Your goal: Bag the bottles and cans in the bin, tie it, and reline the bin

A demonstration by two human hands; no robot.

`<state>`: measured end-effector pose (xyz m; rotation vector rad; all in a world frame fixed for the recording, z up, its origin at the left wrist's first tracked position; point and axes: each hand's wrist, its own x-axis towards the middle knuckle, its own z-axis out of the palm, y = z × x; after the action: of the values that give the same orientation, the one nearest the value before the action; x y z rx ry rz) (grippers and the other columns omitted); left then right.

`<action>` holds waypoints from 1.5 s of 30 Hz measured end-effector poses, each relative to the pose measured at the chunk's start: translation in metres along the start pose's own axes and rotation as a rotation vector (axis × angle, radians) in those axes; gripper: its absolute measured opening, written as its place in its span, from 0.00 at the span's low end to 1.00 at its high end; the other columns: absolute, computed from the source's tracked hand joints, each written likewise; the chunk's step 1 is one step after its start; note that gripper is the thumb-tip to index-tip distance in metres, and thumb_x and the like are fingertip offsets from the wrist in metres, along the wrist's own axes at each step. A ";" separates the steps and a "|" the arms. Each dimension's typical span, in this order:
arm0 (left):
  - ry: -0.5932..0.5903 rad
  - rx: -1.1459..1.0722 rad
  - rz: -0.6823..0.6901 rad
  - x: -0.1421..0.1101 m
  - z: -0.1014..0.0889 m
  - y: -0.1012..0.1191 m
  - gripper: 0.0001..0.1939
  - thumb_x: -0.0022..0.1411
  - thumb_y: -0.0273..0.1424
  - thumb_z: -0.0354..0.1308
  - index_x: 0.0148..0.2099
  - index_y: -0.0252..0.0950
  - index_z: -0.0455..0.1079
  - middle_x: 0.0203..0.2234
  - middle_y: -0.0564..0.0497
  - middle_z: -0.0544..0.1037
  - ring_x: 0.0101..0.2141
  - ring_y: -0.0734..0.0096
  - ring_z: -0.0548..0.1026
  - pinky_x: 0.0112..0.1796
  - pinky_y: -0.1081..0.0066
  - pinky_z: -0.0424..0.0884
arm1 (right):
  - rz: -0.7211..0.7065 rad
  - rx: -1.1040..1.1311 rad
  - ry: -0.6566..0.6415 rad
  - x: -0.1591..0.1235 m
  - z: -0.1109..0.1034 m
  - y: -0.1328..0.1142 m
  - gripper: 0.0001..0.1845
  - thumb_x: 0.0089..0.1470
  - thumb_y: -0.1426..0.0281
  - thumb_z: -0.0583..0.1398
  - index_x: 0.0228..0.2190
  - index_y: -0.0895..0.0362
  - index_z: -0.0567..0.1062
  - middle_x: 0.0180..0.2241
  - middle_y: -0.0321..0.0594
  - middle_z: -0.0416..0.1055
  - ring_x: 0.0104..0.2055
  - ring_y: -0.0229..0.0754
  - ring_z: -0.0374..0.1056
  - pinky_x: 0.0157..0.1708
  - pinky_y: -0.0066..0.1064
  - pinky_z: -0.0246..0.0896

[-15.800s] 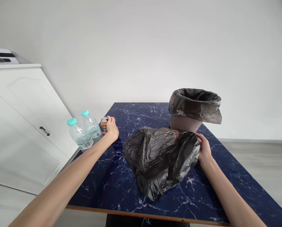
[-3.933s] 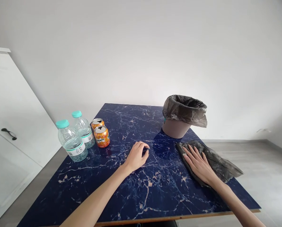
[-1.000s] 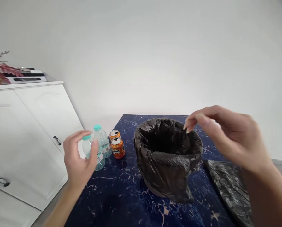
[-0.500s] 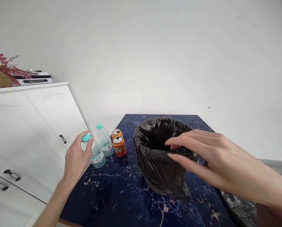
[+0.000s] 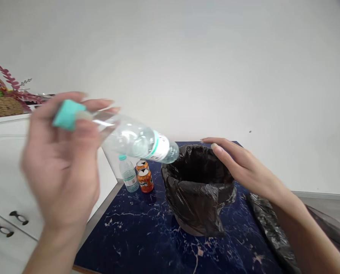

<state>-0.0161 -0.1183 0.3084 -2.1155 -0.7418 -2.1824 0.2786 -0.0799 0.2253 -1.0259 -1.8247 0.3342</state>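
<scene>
My left hand, partly blurred, grips a clear plastic bottle near its turquoise cap. The bottle is tilted in the air, its base pointing right at the left rim of a trash can lined with a black bag. Over the can's right rim, my right hand holds nothing, its fingers stretched out. A second clear bottle stands upright left of the can. Beside that bottle stand two orange soda cans, the front can partly covering the rear can.
All of these stand on or above a dark blue marble-patterned table. More black plastic lies at the right, partly behind my forearm. A white cabinet with a woven flower basket on top stands at the left.
My left hand has lifted the front bottle off the table and tipped it toward the can. My right hand has moved back and slightly up from the near rim to the right rim.
</scene>
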 end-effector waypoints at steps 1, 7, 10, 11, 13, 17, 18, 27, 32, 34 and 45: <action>-0.062 -0.060 -0.008 0.005 0.012 -0.002 0.15 0.74 0.40 0.66 0.58 0.42 0.73 0.53 0.49 0.81 0.55 0.57 0.81 0.60 0.49 0.79 | 0.048 0.040 0.016 0.004 0.003 0.007 0.29 0.72 0.42 0.52 0.60 0.44 0.76 0.65 0.39 0.74 0.69 0.57 0.67 0.71 0.56 0.59; -0.501 -0.204 -0.214 0.005 0.069 -0.031 0.10 0.76 0.31 0.62 0.57 0.41 0.70 0.52 0.49 0.83 0.57 0.60 0.81 0.59 0.56 0.79 | 0.372 0.308 -0.056 0.016 0.015 0.043 0.38 0.65 0.33 0.52 0.60 0.42 0.79 0.70 0.33 0.68 0.76 0.56 0.57 0.78 0.57 0.43; -0.690 -0.167 -0.326 -0.001 0.088 -0.046 0.12 0.74 0.35 0.63 0.56 0.40 0.70 0.54 0.47 0.83 0.59 0.57 0.80 0.61 0.55 0.78 | 0.335 0.335 -0.081 0.018 0.014 0.047 0.35 0.64 0.34 0.55 0.57 0.41 0.80 0.68 0.32 0.70 0.76 0.56 0.57 0.78 0.57 0.40; -0.748 -0.156 -0.352 -0.003 0.093 -0.052 0.13 0.74 0.37 0.63 0.56 0.40 0.70 0.55 0.45 0.82 0.59 0.56 0.80 0.61 0.54 0.77 | 0.315 0.327 -0.085 0.018 0.014 0.046 0.34 0.64 0.34 0.56 0.57 0.41 0.80 0.68 0.32 0.71 0.76 0.57 0.58 0.78 0.58 0.40; -0.858 -0.130 -0.384 -0.007 0.100 -0.063 0.14 0.73 0.40 0.62 0.55 0.40 0.71 0.56 0.44 0.82 0.58 0.54 0.80 0.60 0.53 0.77 | 0.288 0.310 -0.090 0.019 0.013 0.045 0.33 0.64 0.35 0.56 0.57 0.41 0.81 0.67 0.33 0.71 0.75 0.57 0.58 0.78 0.60 0.40; -0.995 -0.021 -0.421 -0.012 0.109 -0.086 0.16 0.71 0.44 0.63 0.54 0.40 0.73 0.52 0.43 0.83 0.52 0.53 0.83 0.54 0.52 0.79 | 0.293 0.290 -0.101 0.019 0.011 0.042 0.34 0.65 0.36 0.55 0.58 0.41 0.80 0.69 0.33 0.70 0.75 0.57 0.58 0.78 0.58 0.42; -1.022 0.009 -0.428 -0.012 0.110 -0.091 0.17 0.70 0.44 0.64 0.54 0.40 0.73 0.51 0.42 0.84 0.51 0.52 0.83 0.53 0.52 0.79 | 0.299 0.284 -0.103 0.019 0.011 0.042 0.34 0.65 0.36 0.55 0.58 0.41 0.79 0.69 0.34 0.69 0.75 0.57 0.59 0.78 0.58 0.43; -1.157 0.393 -0.207 -0.015 0.111 -0.101 0.21 0.67 0.49 0.64 0.51 0.39 0.80 0.45 0.41 0.85 0.44 0.48 0.82 0.45 0.56 0.76 | 0.311 0.239 -0.114 0.018 0.008 0.048 0.33 0.65 0.35 0.55 0.59 0.39 0.79 0.66 0.34 0.73 0.73 0.60 0.62 0.76 0.63 0.46; -1.081 0.465 0.040 -0.015 0.107 -0.092 0.22 0.69 0.46 0.63 0.57 0.39 0.77 0.56 0.40 0.82 0.60 0.40 0.73 0.61 0.46 0.67 | 0.287 0.252 -0.086 0.017 0.008 0.045 0.33 0.64 0.35 0.57 0.56 0.40 0.80 0.64 0.34 0.75 0.72 0.62 0.62 0.76 0.65 0.45; -1.109 0.474 -0.084 -0.015 0.104 -0.093 0.31 0.70 0.51 0.61 0.67 0.40 0.71 0.64 0.38 0.76 0.64 0.38 0.71 0.60 0.45 0.69 | 0.302 0.258 -0.076 0.017 0.008 0.043 0.35 0.63 0.34 0.57 0.57 0.41 0.80 0.66 0.35 0.73 0.73 0.63 0.61 0.76 0.66 0.44; -0.814 0.285 -0.393 -0.016 0.073 -0.115 0.30 0.74 0.50 0.57 0.69 0.41 0.65 0.69 0.41 0.72 0.69 0.48 0.70 0.67 0.48 0.66 | 0.221 0.104 -0.016 0.010 0.004 0.020 0.37 0.68 0.35 0.50 0.58 0.46 0.79 0.65 0.42 0.74 0.70 0.65 0.66 0.72 0.62 0.56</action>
<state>0.0160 0.0032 0.2541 -2.8383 -1.4964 -1.1103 0.2833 -0.0589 0.2173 -1.1565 -1.6919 0.5661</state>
